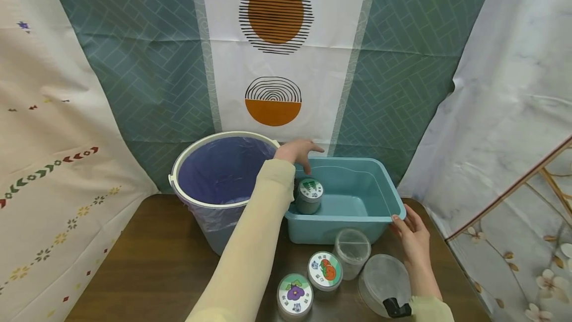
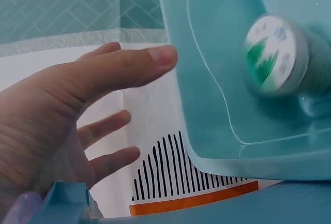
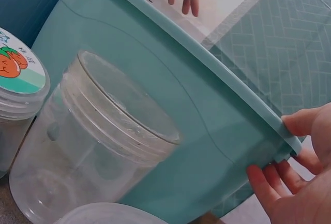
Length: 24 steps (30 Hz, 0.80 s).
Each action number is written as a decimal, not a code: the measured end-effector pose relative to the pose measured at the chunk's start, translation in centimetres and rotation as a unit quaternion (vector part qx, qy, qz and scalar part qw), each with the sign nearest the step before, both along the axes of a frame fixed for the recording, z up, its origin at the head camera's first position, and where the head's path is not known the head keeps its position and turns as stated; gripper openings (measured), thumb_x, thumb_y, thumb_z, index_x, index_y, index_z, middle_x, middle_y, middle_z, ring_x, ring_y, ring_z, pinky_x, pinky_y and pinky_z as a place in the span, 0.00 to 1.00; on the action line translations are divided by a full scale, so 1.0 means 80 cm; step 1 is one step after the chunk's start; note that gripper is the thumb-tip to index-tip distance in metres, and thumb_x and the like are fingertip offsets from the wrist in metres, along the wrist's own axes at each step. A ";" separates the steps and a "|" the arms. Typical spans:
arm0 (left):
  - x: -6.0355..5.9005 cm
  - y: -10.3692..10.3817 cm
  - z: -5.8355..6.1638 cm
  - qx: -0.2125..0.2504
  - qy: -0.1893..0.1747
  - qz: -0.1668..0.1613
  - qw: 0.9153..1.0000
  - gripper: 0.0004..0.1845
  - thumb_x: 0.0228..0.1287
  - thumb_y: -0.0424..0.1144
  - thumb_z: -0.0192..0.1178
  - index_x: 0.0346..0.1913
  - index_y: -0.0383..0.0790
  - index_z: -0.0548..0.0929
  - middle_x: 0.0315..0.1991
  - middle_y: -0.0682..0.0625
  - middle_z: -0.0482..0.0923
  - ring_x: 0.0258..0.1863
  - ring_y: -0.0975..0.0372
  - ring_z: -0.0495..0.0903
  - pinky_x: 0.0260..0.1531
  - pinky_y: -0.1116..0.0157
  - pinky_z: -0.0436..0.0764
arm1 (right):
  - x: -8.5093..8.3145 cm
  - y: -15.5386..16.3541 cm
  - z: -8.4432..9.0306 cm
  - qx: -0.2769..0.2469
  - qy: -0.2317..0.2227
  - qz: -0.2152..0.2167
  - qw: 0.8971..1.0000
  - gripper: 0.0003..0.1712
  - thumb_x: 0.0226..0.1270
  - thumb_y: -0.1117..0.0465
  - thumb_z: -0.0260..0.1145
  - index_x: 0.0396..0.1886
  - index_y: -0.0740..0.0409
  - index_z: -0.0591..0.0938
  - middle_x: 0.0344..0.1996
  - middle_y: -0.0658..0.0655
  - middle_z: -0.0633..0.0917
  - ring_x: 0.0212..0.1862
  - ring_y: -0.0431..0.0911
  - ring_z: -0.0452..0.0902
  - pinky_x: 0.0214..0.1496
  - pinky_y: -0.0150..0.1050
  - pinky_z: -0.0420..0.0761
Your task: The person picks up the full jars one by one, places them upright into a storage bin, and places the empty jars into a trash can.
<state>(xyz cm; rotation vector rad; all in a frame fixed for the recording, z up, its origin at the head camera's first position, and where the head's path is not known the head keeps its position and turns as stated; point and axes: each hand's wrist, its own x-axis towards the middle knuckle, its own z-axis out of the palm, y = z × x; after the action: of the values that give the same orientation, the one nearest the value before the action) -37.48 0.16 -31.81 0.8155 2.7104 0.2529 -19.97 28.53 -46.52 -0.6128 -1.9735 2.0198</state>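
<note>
My right hand [image 1: 414, 242] grips the front right corner of a teal plastic basin [image 1: 344, 225], thumb on the rim and fingers beneath it. Above the basin's back left rim is my left hand [image 1: 297, 152]; in the left wrist view its fingers are spread and hold nothing. Inside the basin, at its left end, stands a small jar [image 1: 309, 202] whose white lid label carries a green plant picture. A clear jar [image 3: 93, 146] stands in front of the basin, beside a jar with an orange-fruit label [image 3: 15, 74].
Left of the basin stands a bucket [image 1: 178, 190] with a cream rim and a bluish liner. Near the front of the brown table [image 1: 134, 262] are a jar with a purple-flower label [image 1: 295, 294] and a wide clear container [image 1: 384, 282]. Patterned cloths [image 1: 170, 63] hang behind and at both sides.
</note>
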 end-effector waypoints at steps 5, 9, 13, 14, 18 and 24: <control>-0.001 0.000 -0.001 0.015 -0.002 -0.004 1.000 0.44 0.58 0.36 0.72 0.75 0.56 0.63 0.78 0.46 0.55 0.77 0.52 0.56 0.71 0.55 0.68 | 0.002 -0.002 -0.001 0.006 0.000 -0.001 1.000 0.39 0.72 0.55 0.63 0.78 0.51 0.59 0.65 0.52 0.70 0.41 0.22 0.77 0.47 0.19 0.79; -0.001 0.000 0.000 0.026 -0.006 -0.006 1.000 0.43 0.59 0.36 0.71 0.75 0.54 0.63 0.79 0.46 0.55 0.77 0.51 0.56 0.71 0.54 0.67 | 0.002 -0.004 0.001 0.015 -0.006 -0.009 1.000 0.37 0.73 0.56 0.62 0.77 0.50 0.60 0.66 0.53 0.69 0.40 0.23 0.78 0.47 0.19 0.79; -0.001 -0.002 0.000 0.031 -0.002 -0.006 0.999 0.42 0.59 0.36 0.71 0.75 0.54 0.64 0.78 0.46 0.57 0.77 0.52 0.57 0.71 0.54 0.67 | 0.003 -0.005 0.000 0.013 -0.003 -0.006 1.000 0.37 0.72 0.55 0.63 0.77 0.50 0.61 0.64 0.52 0.70 0.41 0.23 0.77 0.48 0.21 0.79; 0.000 -0.002 0.000 0.034 -0.002 -0.006 0.999 0.41 0.59 0.36 0.71 0.75 0.54 0.64 0.77 0.47 0.58 0.76 0.52 0.58 0.71 0.55 0.68 | 0.003 -0.005 0.000 0.011 -0.002 -0.004 1.000 0.38 0.72 0.55 0.63 0.77 0.50 0.60 0.64 0.52 0.70 0.41 0.23 0.77 0.49 0.21 0.80; 0.003 -0.002 0.001 0.047 -0.009 -0.007 0.999 0.40 0.60 0.35 0.70 0.74 0.53 0.66 0.75 0.48 0.63 0.74 0.53 0.63 0.69 0.56 0.71 | 0.002 -0.005 -0.001 0.009 -0.006 -0.007 1.000 0.38 0.72 0.55 0.63 0.77 0.50 0.60 0.62 0.49 0.71 0.41 0.23 0.76 0.48 0.20 0.79; 0.010 0.004 0.010 0.069 -0.028 -0.015 0.997 0.37 0.61 0.35 0.69 0.73 0.55 0.68 0.74 0.50 0.64 0.74 0.53 0.63 0.67 0.56 0.73 | 0.000 -0.003 -0.002 0.000 -0.001 -0.010 1.000 0.38 0.72 0.55 0.63 0.77 0.50 0.61 0.60 0.48 0.72 0.44 0.24 0.76 0.46 0.20 0.80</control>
<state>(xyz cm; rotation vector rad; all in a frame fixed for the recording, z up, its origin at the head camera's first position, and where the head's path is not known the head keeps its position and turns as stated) -36.68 0.44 -31.02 0.8727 2.6505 0.4542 -19.94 28.25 -46.66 -0.6320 -1.9608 2.0075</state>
